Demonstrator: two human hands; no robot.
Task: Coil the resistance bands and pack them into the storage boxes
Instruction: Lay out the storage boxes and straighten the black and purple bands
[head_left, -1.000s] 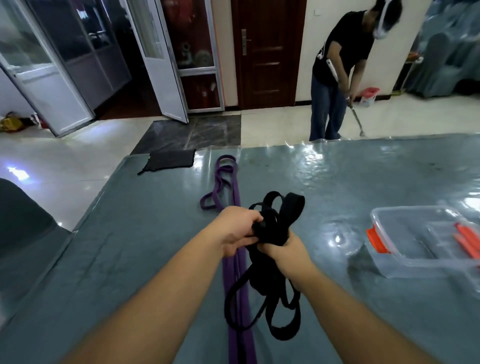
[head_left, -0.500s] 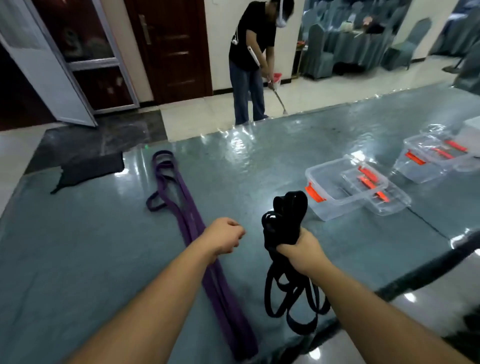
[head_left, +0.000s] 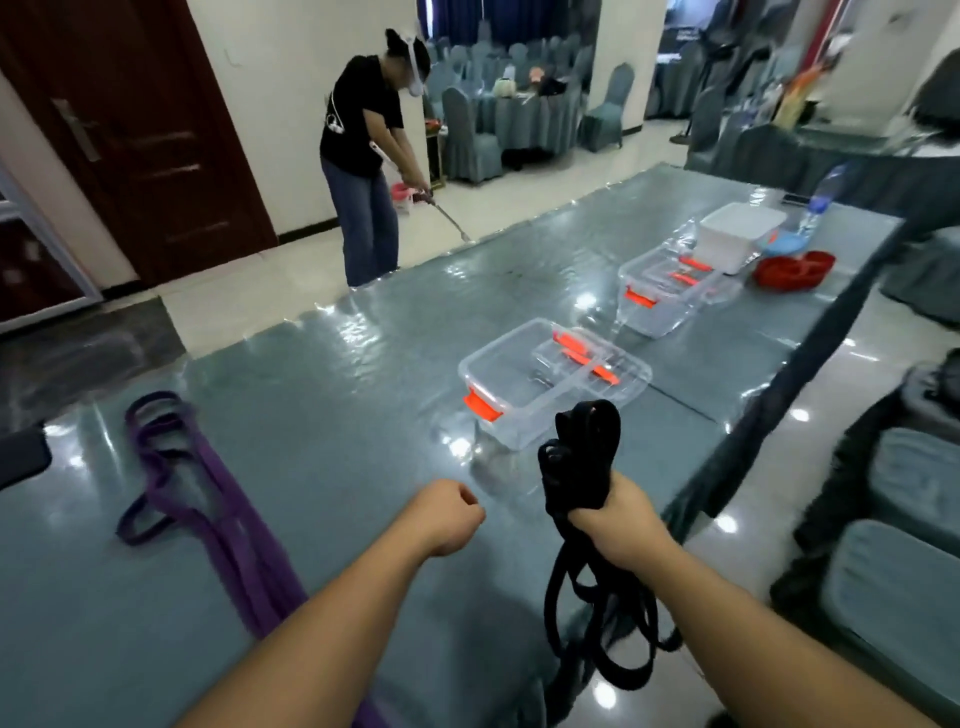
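My right hand (head_left: 615, 522) grips a bundled black resistance band (head_left: 584, 457); its loops stick up above the fist and hang down below it over the table edge. My left hand (head_left: 447, 514) is a closed fist holding nothing, just left of the band. A purple resistance band (head_left: 208, 509) lies stretched out on the table at the left. A clear storage box (head_left: 485, 371) with orange latches stands open just beyond the black band, its lid lying in it. A second clear box (head_left: 649, 312) stands farther right.
The grey-blue table (head_left: 337, 405) has its right edge close to my right arm. A white tub (head_left: 737, 234), a red basket (head_left: 792, 270) and a bottle (head_left: 821, 195) stand at the far end. A person (head_left: 369, 156) stands beyond the table. Covered chairs (head_left: 893, 582) line the right.
My left hand let go of the black band and moved off to the left. The view swung right, bringing the storage boxes nearer the held band.
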